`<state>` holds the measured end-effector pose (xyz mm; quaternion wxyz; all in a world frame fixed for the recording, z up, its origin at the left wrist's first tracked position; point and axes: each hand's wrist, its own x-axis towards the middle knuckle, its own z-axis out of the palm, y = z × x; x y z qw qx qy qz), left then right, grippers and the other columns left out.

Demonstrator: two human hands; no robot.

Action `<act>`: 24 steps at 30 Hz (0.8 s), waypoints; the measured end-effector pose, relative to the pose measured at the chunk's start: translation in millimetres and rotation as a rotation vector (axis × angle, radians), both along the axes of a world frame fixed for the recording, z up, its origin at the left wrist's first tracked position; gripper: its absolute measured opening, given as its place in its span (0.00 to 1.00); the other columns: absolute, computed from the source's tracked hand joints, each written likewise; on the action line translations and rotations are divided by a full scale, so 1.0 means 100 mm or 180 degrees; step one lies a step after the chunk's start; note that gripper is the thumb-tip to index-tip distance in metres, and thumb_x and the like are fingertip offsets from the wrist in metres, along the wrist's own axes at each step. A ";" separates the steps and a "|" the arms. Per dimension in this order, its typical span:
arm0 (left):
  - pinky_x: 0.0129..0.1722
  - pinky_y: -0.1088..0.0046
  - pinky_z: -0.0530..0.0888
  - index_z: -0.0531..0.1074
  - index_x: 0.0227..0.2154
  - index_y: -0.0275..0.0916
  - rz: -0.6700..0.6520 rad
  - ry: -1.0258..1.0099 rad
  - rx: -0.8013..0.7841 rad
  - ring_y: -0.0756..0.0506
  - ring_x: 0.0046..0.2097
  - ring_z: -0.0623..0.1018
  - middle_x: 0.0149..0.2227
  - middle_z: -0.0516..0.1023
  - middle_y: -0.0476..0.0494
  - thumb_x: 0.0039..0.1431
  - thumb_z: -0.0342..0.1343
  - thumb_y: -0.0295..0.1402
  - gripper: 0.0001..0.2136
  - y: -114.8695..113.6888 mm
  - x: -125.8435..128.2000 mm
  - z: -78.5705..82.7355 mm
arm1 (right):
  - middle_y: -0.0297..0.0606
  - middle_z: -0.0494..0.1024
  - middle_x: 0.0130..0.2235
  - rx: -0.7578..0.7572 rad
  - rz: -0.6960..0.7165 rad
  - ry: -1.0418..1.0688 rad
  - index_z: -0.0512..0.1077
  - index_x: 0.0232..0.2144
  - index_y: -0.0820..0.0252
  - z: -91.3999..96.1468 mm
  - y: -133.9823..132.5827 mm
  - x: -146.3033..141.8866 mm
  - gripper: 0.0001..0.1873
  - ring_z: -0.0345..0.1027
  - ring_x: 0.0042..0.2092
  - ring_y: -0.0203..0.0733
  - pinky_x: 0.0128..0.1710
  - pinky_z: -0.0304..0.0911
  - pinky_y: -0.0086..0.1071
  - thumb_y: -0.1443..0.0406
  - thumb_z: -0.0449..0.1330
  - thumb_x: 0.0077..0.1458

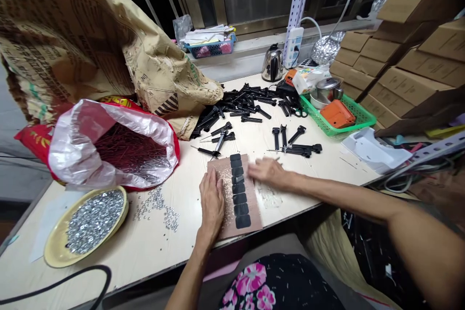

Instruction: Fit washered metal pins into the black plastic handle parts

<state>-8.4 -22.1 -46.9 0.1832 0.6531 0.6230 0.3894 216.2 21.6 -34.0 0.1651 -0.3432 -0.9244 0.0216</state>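
Note:
My left hand (pixel 211 202) lies with its fingers stretched out along the left side of a brown board (pixel 225 226), near the table's front edge. Down the board runs a column of several black rounded pieces (pixel 240 198), with tiny pale grains (pixel 227 189) scattered left of them. At the board's right edge is my right hand (pixel 268 173), its fingers smeared by motion, so what they hold cannot be made out. Just beyond the hands are black plastic parts (pixel 307 149), a few with thin metal rods sticking out, and more (pixel 220 140) above the board.
A yellow bowl of metal washers (pixel 95 220) and an open red-and-white sack (pixel 72 155) of thin rods stand at left, loose washers (pixel 156 206) beside them. Black parts (pixel 247 101) are heaped behind. A green basket (pixel 337 131), a kettle (pixel 272 64) and stacked cartons (pixel 410 82) are at right.

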 end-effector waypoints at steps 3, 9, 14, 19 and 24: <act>0.59 0.52 0.57 0.62 0.56 0.35 0.0038 0.0100 -0.0031 0.36 0.59 0.62 0.56 0.66 0.32 0.63 0.42 0.39 0.22 0.00 0.01 -0.03 | 0.32 0.73 0.31 0.0069 0.0747 0.0097 0.71 0.34 0.57 -0.03 -0.14 0.06 0.13 0.59 0.29 0.32 0.26 0.53 0.29 0.67 0.47 0.64; 0.58 0.52 0.59 0.60 0.58 0.35 0.0035 0.0319 -0.0052 0.37 0.59 0.62 0.57 0.66 0.33 0.64 0.40 0.38 0.22 0.01 0.00 -0.01 | 0.31 0.69 0.28 0.0143 0.0629 0.0235 0.70 0.33 0.63 0.02 -0.13 0.02 0.23 0.58 0.28 0.28 0.26 0.52 0.28 0.65 0.37 0.67; 0.59 0.53 0.60 0.59 0.58 0.32 0.0139 0.0584 -0.0109 0.38 0.59 0.62 0.57 0.65 0.31 0.65 0.38 0.38 0.23 0.01 -0.01 -0.04 | 0.31 0.65 0.24 0.0332 0.0280 0.0070 0.67 0.30 0.64 0.02 0.01 -0.04 0.19 0.54 0.24 0.31 0.22 0.49 0.28 0.69 0.39 0.66; 0.58 0.54 0.62 0.59 0.58 0.33 0.0170 0.0578 -0.0076 0.39 0.59 0.63 0.57 0.66 0.31 0.65 0.37 0.38 0.23 0.00 -0.01 -0.07 | 0.33 0.68 0.31 0.0786 0.1229 -0.0208 0.66 0.32 0.61 0.01 -0.09 -0.03 0.12 0.57 0.30 0.34 0.24 0.47 0.30 0.71 0.45 0.64; 0.57 0.55 0.63 0.59 0.58 0.31 0.0136 0.0578 -0.0008 0.39 0.58 0.64 0.56 0.66 0.30 0.66 0.37 0.37 0.23 0.01 -0.02 -0.10 | 0.34 0.69 0.32 0.0841 0.1056 -0.0323 0.67 0.32 0.61 0.01 -0.25 -0.05 0.11 0.57 0.32 0.36 0.25 0.45 0.33 0.72 0.47 0.63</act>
